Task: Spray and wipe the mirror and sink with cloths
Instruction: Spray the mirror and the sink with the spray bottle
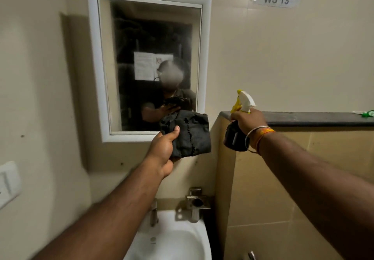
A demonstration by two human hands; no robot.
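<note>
Gripping the spray bottle, the right hand aims its nozzle toward the mirror; the left hand holds a folded dark cloth at the mirror's lower corner, above the sink. Spraying seems in hand; next, wipe the glass evenly.

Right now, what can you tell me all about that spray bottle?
The spray bottle has a dark, rounded body and a white spray head with a yellow trigger and nozzle tip. It looks like plastic. The right hand grips its neck, holding it upright in the air, nozzle pointing left toward the mirror. Nothing else touches it.
</note>
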